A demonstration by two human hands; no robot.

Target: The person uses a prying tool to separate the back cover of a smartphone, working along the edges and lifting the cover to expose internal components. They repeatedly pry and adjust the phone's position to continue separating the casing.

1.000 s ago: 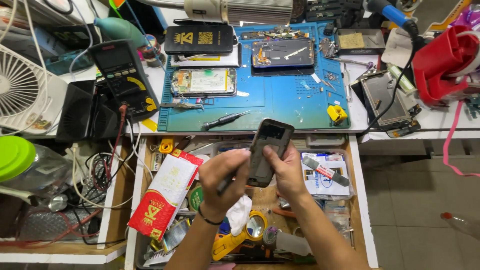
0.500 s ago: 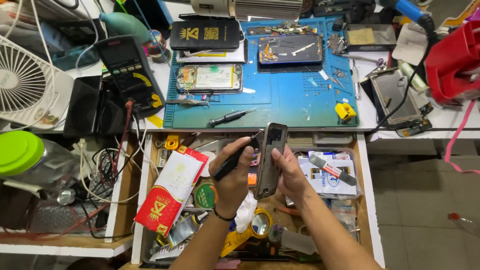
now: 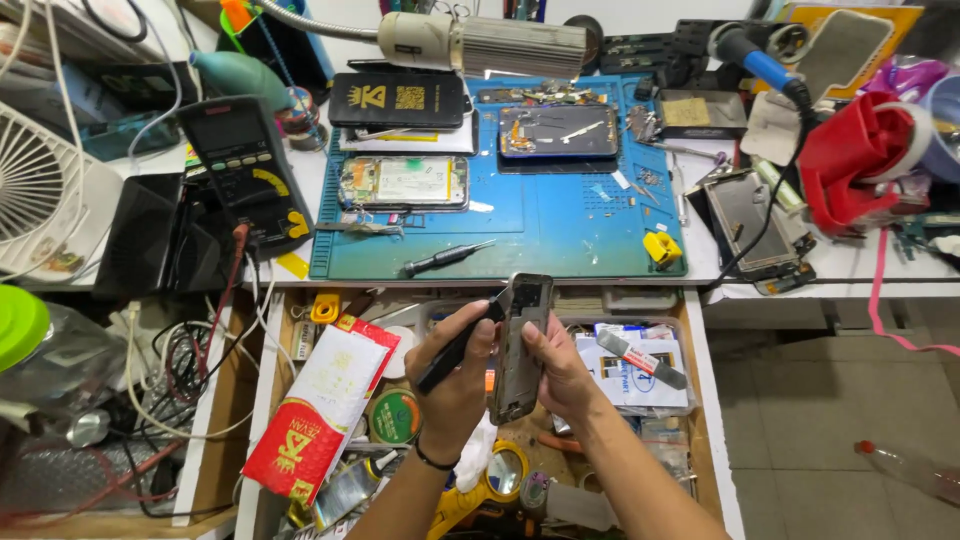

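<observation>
My right hand (image 3: 565, 378) grips a dark phone body (image 3: 520, 345), held upright and turned nearly edge-on over an open drawer. My left hand (image 3: 452, 392), with a dark band on the wrist, holds a thin black tool (image 3: 455, 350). The tool's tip rests against the phone's upper left edge. Both hands hover just in front of the blue work mat (image 3: 560, 225).
On the mat lie two opened phones (image 3: 405, 183) (image 3: 558, 132), a black screwdriver (image 3: 445, 258) and a small yellow part (image 3: 662, 247). A multimeter (image 3: 245, 170) and a fan (image 3: 35, 190) sit left. The drawer holds a red packet (image 3: 320, 405), a clear parts box (image 3: 640, 365) and several tools.
The phone has turned from showing its dark flat face to standing nearly edge-on. My left hand has brought the black tool's tip up to its top edge.
</observation>
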